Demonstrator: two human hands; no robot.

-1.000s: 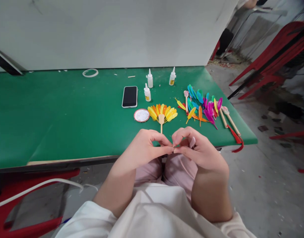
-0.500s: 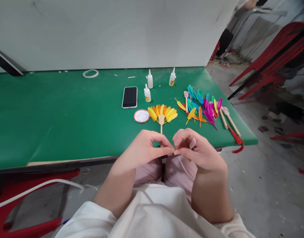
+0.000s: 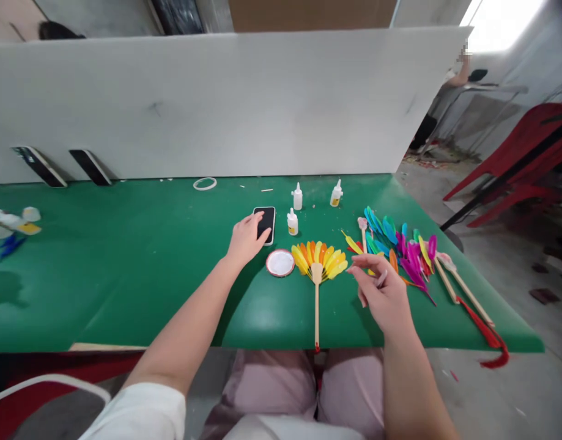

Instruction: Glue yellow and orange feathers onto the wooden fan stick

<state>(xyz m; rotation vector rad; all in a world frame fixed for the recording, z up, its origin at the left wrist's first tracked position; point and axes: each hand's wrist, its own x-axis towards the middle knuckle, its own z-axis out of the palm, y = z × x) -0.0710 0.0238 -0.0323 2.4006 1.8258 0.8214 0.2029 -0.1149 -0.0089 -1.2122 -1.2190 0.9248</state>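
My left hand (image 3: 248, 239) lies over a smartphone (image 3: 268, 227) with its fingers spread, covering part of the dark screen. To the right, my right hand (image 3: 382, 292) hovers with its fingers curled and the fingertips near the thumb. A small pale piece (image 3: 381, 278) shows among those fingers; its kind is unclear. Between my hands lies a fan of yellow and orange feathers (image 3: 320, 260) on a wooden handle (image 3: 316, 308). Beside it is a round white disc with a red rim (image 3: 280, 263). Loose coloured feathers (image 3: 406, 244) lie partly behind my right hand.
Three small white glue bottles (image 3: 292, 222) stand behind the fan. Wooden sticks with red tassels (image 3: 485, 330) lie at the right edge of the green table (image 3: 138, 263). A white panel (image 3: 193, 110) rises behind, with a white ring (image 3: 205, 183) before it. Red chairs (image 3: 528, 159) stand right.
My hands, together in front of me before, have moved apart. The left has reached forward onto the phone; the right has gone right, toward the feathers. The view has tilted up.
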